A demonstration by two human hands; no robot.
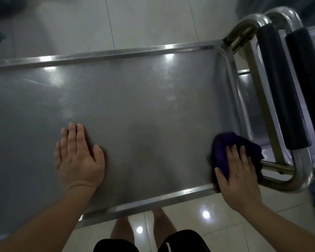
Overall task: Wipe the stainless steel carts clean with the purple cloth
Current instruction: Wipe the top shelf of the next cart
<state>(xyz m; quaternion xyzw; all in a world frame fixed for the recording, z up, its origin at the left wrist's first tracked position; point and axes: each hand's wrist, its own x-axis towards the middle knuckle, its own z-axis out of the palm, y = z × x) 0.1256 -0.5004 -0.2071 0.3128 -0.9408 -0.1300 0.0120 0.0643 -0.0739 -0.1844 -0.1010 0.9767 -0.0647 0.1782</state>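
A stainless steel cart top (135, 99) with a raised rim fills the middle of the view. My left hand (78, 157) lies flat and open on its surface, fingers together, near the front edge. At the cart's near right corner my right hand (238, 173) presses the bunched purple cloth (224, 150) against the surface and rim. The cloth spills over the right rim toward the handle bar. The right hand is slightly blurred.
The cart's tubular handle with a black foam grip (282, 88) stands at the right end. A second cart's handle and black grip (309, 70) sit just behind it. Glossy white floor tiles (153, 20) surround the cart; my legs show below the front rim.
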